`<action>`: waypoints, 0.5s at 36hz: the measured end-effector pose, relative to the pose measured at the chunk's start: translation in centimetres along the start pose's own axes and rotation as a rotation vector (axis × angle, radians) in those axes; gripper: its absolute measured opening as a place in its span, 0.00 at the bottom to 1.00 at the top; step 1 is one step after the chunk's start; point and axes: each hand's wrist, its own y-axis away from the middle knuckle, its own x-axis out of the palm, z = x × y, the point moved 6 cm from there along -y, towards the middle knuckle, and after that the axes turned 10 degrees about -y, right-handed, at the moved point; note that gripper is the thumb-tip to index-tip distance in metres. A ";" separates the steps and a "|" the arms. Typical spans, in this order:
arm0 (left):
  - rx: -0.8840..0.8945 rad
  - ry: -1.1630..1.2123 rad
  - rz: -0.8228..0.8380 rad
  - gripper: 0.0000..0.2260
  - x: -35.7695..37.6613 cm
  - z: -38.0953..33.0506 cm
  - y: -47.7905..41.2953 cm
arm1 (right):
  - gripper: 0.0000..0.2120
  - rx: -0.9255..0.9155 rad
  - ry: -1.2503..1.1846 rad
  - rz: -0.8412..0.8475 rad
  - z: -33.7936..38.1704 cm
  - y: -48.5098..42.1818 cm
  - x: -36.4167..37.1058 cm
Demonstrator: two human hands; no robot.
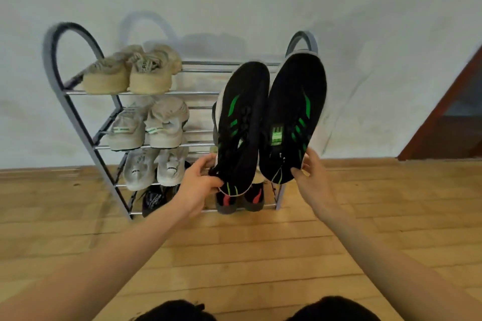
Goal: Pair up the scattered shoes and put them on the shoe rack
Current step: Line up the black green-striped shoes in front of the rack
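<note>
I hold two black shoes with green stripes in front of the grey metal shoe rack (56, 70), toes pointing up toward its top shelf. My left hand (198, 185) grips the heel of the left black shoe (242, 122). My right hand (313, 177) holds the heel of the right black shoe (294, 114). The two shoes are side by side and cover the rack's right half. A beige pair (133, 73) sits on the top shelf's left side.
Lower shelves hold a grey-white pair (148, 125), a white pair (156, 168), a black shoe (152, 200) and a dark pair with red marks (238, 199) at the bottom. The rack stands against a white wall on a wooden floor (247, 255). A brown door frame (443, 122) is at right.
</note>
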 end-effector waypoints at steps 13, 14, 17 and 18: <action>0.061 0.016 -0.014 0.24 -1.1 -10.2 -2.7 | 0.25 -0.076 -0.090 -0.082 10.6 -5.7 1.3; 0.066 0.001 -0.015 0.23 -1.1 -11.1 -2.9 | 0.25 -0.090 -0.063 -0.079 11.3 -6.1 1.5; 0.067 -0.048 -0.013 0.18 -1.2 -13.4 -4.0 | 0.22 -0.097 -0.032 -0.060 13.1 -7.6 1.8; 0.066 -0.066 -0.007 0.16 -1.3 -14.2 -4.3 | 0.21 -0.087 -0.032 -0.051 13.5 -8.1 1.8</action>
